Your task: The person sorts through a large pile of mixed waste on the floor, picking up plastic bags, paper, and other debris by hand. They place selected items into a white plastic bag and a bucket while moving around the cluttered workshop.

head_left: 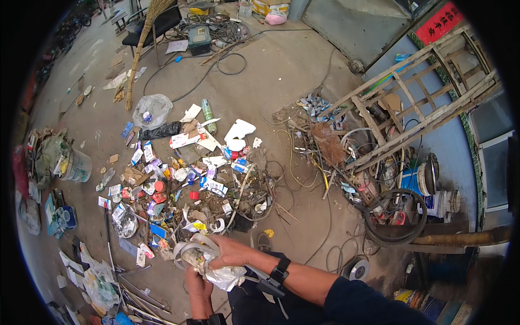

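Observation:
Low in front of me, both hands hold a bundle of crumpled whitish plastic (227,278) with a looped pale grey strip (201,238) around its top. My right hand (234,252) grips it from above and the right side, fingers closed. From below, my left hand (198,286) is closed on its lower left; its fingertips are partly hidden by the bundle. Just beyond my hands spreads a heap of mixed rubbish with small cartons, red caps (160,186), a blue box (158,231) and a clear plastic container (125,224).
At left stands a white bucket (77,165) stuffed with waste. A wooden ladder (401,103) leans at the right above a tyre (394,221) and cables. Farther off are a straw broom (142,51), a clear bag (153,110) and a dark chair (157,27).

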`<move>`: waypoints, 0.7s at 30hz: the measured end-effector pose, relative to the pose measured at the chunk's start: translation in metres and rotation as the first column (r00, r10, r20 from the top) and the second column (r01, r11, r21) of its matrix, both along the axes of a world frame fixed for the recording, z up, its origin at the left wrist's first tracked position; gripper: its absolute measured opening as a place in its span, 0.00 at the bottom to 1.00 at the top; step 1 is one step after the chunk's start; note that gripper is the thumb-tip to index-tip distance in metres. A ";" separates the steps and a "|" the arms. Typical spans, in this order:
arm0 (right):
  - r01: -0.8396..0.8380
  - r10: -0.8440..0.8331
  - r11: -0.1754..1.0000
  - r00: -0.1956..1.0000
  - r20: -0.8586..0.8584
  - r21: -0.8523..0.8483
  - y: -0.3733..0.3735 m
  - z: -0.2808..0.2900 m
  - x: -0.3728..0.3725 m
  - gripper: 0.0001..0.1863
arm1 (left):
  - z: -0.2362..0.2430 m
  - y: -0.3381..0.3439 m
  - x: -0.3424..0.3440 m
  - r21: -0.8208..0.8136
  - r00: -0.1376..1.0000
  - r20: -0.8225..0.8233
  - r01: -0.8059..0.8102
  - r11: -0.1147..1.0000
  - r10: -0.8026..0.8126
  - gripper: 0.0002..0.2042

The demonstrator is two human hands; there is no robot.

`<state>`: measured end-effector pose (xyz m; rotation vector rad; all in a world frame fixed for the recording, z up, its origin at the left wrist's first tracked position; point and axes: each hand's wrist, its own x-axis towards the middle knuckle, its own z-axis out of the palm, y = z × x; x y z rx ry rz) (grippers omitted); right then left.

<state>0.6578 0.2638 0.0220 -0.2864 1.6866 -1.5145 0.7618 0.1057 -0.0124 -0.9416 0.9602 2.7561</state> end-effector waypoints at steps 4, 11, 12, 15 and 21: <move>-0.097 0.119 0.985 0.982 0.147 -0.145 -0.033 -0.012 0.016 0.44 | -0.007 -0.032 0.021 0.057 0.990 0.126 -0.078 0.995 0.070 0.24; -0.057 0.124 0.964 0.960 0.252 -0.258 -0.079 -0.025 0.041 0.56 | -0.013 -0.058 0.057 -0.063 0.978 0.022 -0.207 0.976 0.208 0.27; -0.090 0.156 0.964 0.953 0.260 -0.249 -0.080 -0.025 0.041 0.57 | -0.020 -0.061 0.060 -0.110 0.970 0.048 -0.232 0.966 0.238 0.28; -0.108 0.163 0.968 0.958 0.238 -0.226 -0.084 -0.024 0.042 0.52 | -0.043 -0.073 0.067 -0.230 0.943 0.098 -0.290 0.929 0.318 0.26; -0.033 0.089 0.974 0.965 0.246 -0.222 -0.092 -0.027 0.048 0.39 | -0.061 -0.090 0.071 -0.250 0.946 0.142 -0.250 0.935 0.291 0.21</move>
